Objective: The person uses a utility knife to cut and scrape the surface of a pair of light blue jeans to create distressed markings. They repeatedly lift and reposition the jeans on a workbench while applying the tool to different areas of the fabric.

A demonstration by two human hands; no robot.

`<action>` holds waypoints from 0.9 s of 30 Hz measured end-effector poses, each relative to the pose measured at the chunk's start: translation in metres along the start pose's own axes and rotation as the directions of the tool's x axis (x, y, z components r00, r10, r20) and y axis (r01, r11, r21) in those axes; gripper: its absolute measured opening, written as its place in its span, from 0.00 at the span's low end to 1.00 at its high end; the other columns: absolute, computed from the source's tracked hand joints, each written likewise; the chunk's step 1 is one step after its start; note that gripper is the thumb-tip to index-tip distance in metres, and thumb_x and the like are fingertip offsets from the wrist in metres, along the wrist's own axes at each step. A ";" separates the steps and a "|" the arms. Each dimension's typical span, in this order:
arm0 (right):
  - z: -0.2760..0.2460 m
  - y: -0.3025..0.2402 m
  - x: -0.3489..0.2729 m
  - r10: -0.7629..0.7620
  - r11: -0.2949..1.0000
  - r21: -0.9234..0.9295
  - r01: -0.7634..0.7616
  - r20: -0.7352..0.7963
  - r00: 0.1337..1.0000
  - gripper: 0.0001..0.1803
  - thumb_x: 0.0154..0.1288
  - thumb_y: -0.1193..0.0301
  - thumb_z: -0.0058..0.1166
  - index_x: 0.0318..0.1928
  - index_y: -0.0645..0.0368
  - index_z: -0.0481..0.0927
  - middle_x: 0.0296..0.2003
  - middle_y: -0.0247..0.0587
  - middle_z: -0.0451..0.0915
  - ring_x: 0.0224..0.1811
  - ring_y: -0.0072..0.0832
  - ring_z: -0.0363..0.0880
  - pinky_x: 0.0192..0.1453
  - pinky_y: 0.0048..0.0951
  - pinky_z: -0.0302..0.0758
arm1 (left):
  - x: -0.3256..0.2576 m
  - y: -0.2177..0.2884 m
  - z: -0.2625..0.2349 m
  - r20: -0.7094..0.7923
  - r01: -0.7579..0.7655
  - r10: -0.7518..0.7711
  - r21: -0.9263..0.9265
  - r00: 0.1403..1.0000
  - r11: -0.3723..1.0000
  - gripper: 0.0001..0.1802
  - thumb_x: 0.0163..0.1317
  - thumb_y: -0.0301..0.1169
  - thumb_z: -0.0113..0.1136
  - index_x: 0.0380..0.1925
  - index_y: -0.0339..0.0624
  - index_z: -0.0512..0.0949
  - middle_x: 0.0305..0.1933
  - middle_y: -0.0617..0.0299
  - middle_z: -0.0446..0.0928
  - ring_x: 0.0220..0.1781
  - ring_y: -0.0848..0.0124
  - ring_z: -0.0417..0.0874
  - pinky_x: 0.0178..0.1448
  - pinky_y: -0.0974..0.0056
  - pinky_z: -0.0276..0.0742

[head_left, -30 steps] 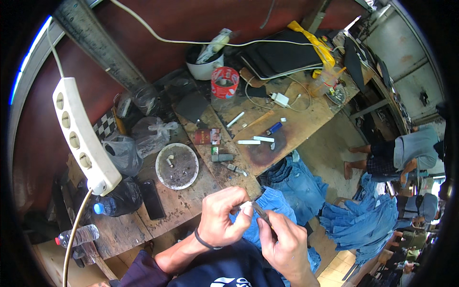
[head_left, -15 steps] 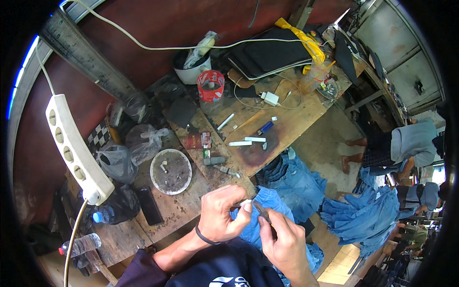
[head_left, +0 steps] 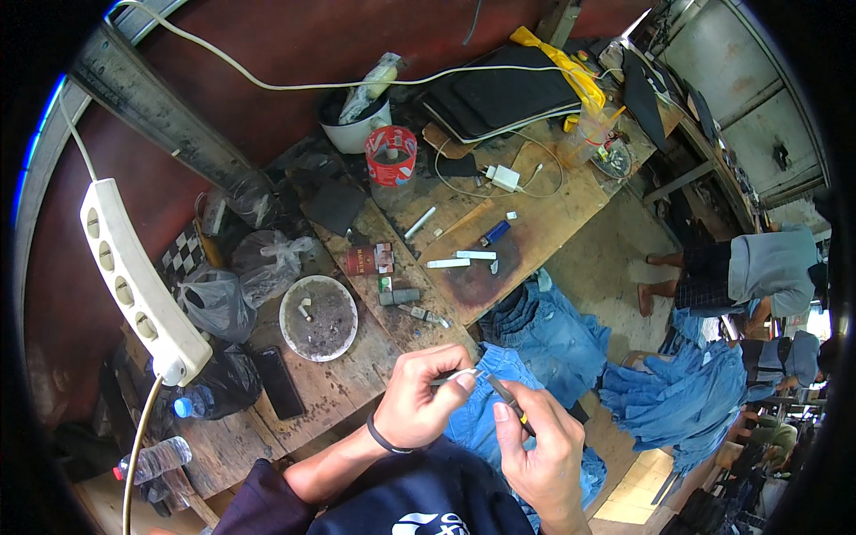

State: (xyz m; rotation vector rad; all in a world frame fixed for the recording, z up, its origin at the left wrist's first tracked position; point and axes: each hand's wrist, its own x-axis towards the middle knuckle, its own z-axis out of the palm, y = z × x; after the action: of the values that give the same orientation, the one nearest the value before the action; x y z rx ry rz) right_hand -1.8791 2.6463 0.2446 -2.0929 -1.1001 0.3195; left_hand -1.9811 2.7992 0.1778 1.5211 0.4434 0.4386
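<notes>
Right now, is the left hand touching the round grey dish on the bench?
Apart. The head view shows the left hand raised over the bench edge, with bare wood between it and the round grey dish.

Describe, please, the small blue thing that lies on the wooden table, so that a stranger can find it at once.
Start at the red cup near the back of the wooden table, then go right and toward the table's front edge. There lies the blue lighter, short and tube-shaped, next to two flat white strips. It is the only bright blue thing on the boards.
</notes>
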 end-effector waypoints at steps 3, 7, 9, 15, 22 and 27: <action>-0.009 0.007 -0.003 0.154 0.988 0.003 -0.154 0.021 0.988 0.11 0.70 0.73 0.68 0.43 0.62 0.77 0.27 0.42 0.82 0.22 0.35 0.82 0.26 0.34 0.77 | 0.004 0.008 -0.003 0.010 -0.244 0.260 0.381 0.966 0.892 0.09 0.61 0.30 0.66 0.30 0.37 0.77 0.27 0.56 0.72 0.28 0.59 0.75 0.33 0.57 0.71; -0.033 0.023 0.001 0.064 0.990 -0.131 -0.048 0.120 0.991 0.16 0.65 0.72 0.72 0.36 0.61 0.73 0.26 0.44 0.83 0.25 0.41 0.84 0.29 0.38 0.77 | 0.008 0.017 -0.011 0.130 -0.389 0.385 0.554 0.914 0.736 0.10 0.58 0.31 0.73 0.35 0.40 0.81 0.30 0.57 0.73 0.31 0.58 0.77 0.33 0.56 0.75; -0.040 0.026 0.005 0.001 0.989 -0.145 0.021 0.152 0.988 0.17 0.65 0.73 0.73 0.34 0.62 0.73 0.26 0.45 0.85 0.24 0.39 0.83 0.29 0.35 0.77 | 0.011 0.020 -0.013 0.186 -0.450 0.425 0.568 0.886 0.690 0.11 0.56 0.29 0.74 0.36 0.39 0.82 0.29 0.58 0.72 0.29 0.59 0.76 0.32 0.56 0.72; -0.053 0.026 0.014 -0.054 0.975 -0.197 0.107 0.259 0.964 0.16 0.59 0.76 0.74 0.33 0.62 0.74 0.30 0.42 0.87 0.27 0.42 0.84 0.31 0.37 0.78 | 0.015 0.022 -0.014 0.302 -0.516 0.422 0.581 0.855 0.629 0.14 0.54 0.32 0.78 0.38 0.43 0.83 0.31 0.62 0.73 0.31 0.62 0.77 0.32 0.58 0.73; -0.056 0.025 0.023 -0.101 0.933 -0.293 0.211 0.351 0.931 0.16 0.58 0.73 0.76 0.35 0.61 0.76 0.29 0.41 0.81 0.30 0.43 0.81 0.34 0.41 0.76 | 0.016 0.019 -0.016 0.363 -0.547 0.410 0.602 0.837 0.583 0.15 0.55 0.36 0.78 0.39 0.46 0.84 0.31 0.65 0.74 0.33 0.64 0.77 0.34 0.60 0.74; -0.054 0.027 0.025 -0.132 0.954 -0.209 0.217 0.358 0.925 0.15 0.63 0.66 0.73 0.37 0.60 0.79 0.31 0.42 0.78 0.33 0.45 0.79 0.36 0.41 0.76 | 0.017 0.025 -0.020 0.451 -0.545 0.320 0.570 0.833 0.616 0.13 0.63 0.38 0.72 0.39 0.47 0.79 0.31 0.63 0.75 0.33 0.62 0.83 0.35 0.55 0.77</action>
State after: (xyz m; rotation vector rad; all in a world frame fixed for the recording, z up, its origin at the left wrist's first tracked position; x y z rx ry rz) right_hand -1.8198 2.6292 0.2662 -2.1825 -1.5940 0.4927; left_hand -1.9776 2.8256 0.2029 2.4128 -0.0632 0.4237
